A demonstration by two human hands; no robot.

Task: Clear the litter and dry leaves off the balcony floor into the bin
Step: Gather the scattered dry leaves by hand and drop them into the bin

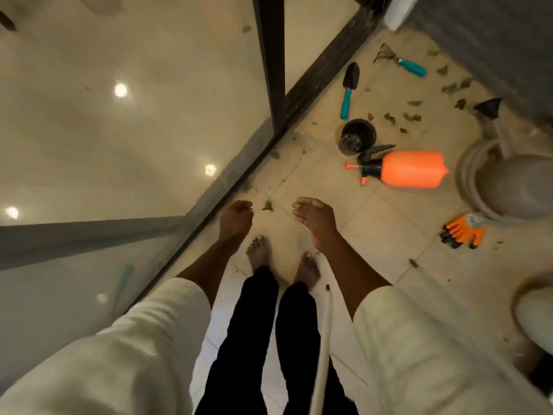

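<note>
Dry leaves (390, 117) lie scattered over the beige balcony tiles, most of them at the far right near the grey wall, such as one cluster (450, 88). One small green leaf (267, 205) lies on the floor between my hands. My left hand (236, 218) and my right hand (314, 218) are stretched out low over the floor above my bare feet, fingers loosely curled, and I see nothing in either. A grey round container (466, 181) stands at the right edge; I cannot tell whether it is the bin.
An orange spray bottle (413, 169), black pot (357, 136), teal-handled trowel (348, 91), hand rake (411, 67) and orange gloves (463, 230) lie on the tiles. A white hose (324, 333) runs by my right leg. The glass door frame (270, 70) borders the left; a white round object (535, 316) sits low right.
</note>
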